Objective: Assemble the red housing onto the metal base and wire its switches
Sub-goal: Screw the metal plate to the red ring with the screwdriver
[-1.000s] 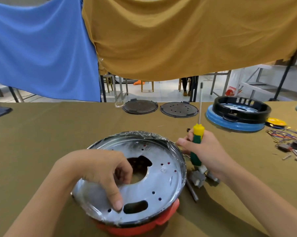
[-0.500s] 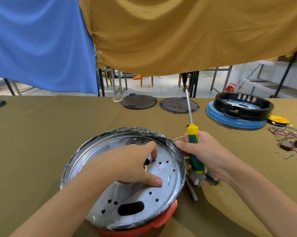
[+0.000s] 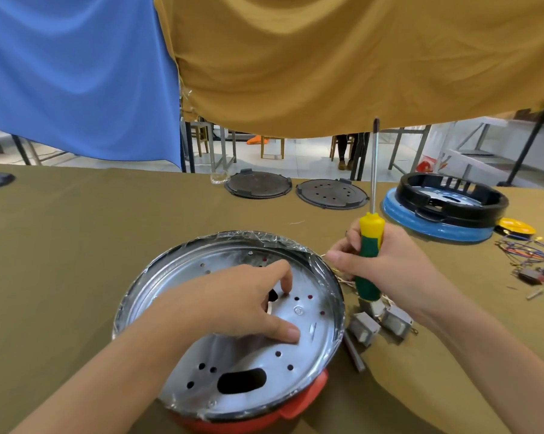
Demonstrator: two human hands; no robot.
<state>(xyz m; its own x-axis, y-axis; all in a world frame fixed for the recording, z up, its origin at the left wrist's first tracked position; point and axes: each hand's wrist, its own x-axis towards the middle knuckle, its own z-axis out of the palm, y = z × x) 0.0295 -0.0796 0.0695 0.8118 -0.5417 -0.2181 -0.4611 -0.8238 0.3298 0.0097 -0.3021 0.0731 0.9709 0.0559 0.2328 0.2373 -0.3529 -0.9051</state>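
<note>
Head view: I see the metal base (image 3: 233, 324) sitting on the red housing (image 3: 299, 402) at the near edge of the bench (image 3: 76, 245), roughly at its middle. The base is a shiny round pan with small holes and a dark oval slot near me, and clear film clings to its rim.

My left hand (image 3: 233, 305) rests inside the base, fingers bent, the forefinger tip touching the metal beside the central opening and the thumb pressed flat on the plate nearer me. I cannot tell whether that grip pinches anything small under the fingers.

My right hand (image 3: 386, 267) is just right of the base, its grip clenched around the green and yellow handle of a screwdriver (image 3: 370, 245). The tool stands nearly upright, shaft and tip pointing up and away from me.

Two grey switches (image 3: 380, 324) lie on the bench just right of the base, below the screwdriver handle, with thin wires running to them.

Toward the far edge lie two dark round plates (image 3: 295, 187) side by side. To their right stands a blue unit (image 3: 436, 227) with a black ring on top. A tangle of coloured wires (image 3: 534, 255) lies near the right edge.
</note>
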